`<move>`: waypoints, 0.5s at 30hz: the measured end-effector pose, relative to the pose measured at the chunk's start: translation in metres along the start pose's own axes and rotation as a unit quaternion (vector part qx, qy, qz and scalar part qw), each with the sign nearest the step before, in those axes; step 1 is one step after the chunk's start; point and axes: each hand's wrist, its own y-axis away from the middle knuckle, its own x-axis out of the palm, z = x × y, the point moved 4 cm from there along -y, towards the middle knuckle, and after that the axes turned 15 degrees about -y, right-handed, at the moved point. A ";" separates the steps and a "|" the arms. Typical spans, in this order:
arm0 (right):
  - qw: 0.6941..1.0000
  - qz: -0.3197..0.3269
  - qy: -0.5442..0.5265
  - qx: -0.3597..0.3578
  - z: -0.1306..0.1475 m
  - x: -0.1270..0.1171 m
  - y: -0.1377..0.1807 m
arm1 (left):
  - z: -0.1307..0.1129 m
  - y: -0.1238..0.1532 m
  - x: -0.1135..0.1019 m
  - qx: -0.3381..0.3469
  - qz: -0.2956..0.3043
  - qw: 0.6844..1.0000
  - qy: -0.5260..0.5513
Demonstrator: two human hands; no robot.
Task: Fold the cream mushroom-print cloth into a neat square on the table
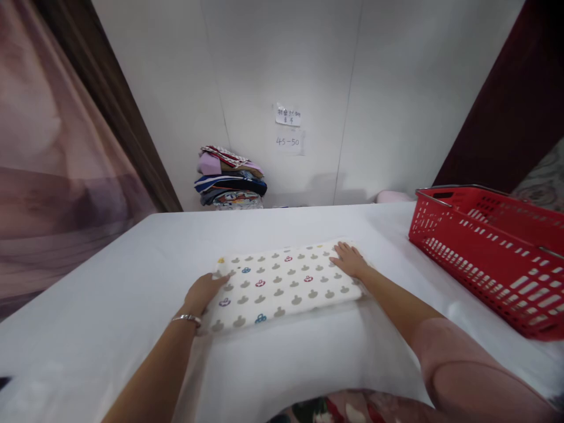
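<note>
A white folded cloth (275, 285) printed with grey, red, blue and purple pacifier-like shapes lies flat on the white-covered table in front of me. My left hand (204, 294), with a bracelet (188, 318) at its wrist, is at the cloth's left end. Its thumb rests on top, while the other fingers are mostly hidden at the edge. Near the far right corner, my right hand (348, 259) lies flat on the cloth with fingers stretched out. A thin translucent sheet (392, 346) seems to spread from the cloth toward me; its kind is unclear.
On the right stands a red perforated plastic basket (484, 252) with a metal handle. A stack of folded fabrics (231, 179) is beyond the table's far edge, by the wall. Paper notes (289, 141) hang on that wall. A pinkish curtain (57, 135) borders the left side.
</note>
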 end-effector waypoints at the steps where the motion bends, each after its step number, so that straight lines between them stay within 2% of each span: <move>1: 1.000 -0.001 0.004 -0.003 -0.001 -0.001 -0.002 | -0.003 0.005 -0.002 -0.002 0.004 1.000 0.012; 4: 1.000 0.003 0.014 -0.015 -0.008 -0.004 -0.010 | -0.008 0.021 -0.006 -0.013 0.037 0.993 0.110; 9: 0.999 0.018 0.034 -0.013 -0.008 -0.008 -0.022 | -0.008 0.043 0.000 -0.039 0.117 0.948 0.294; 12: 0.999 0.012 0.031 -0.014 0.023 -0.009 -0.018 | -0.003 0.045 0.007 -0.088 0.160 0.911 0.371; 15: 0.997 0.004 -0.020 -0.080 0.082 -0.001 -0.004 | 0.000 0.042 0.012 -0.115 0.187 0.877 0.428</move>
